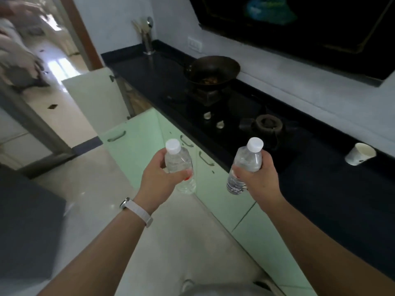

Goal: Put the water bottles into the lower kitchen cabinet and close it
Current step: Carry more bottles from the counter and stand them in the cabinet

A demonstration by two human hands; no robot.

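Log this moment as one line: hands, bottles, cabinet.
left hand: grips left bottle | right hand: grips right bottle | lower cabinet door: open | stowing: not yet done

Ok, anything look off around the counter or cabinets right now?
Nothing looks spilled or broken. Two lower doors stand open: the far door and the near green door. The wok holds food. Left bottle and right bottle are capped.
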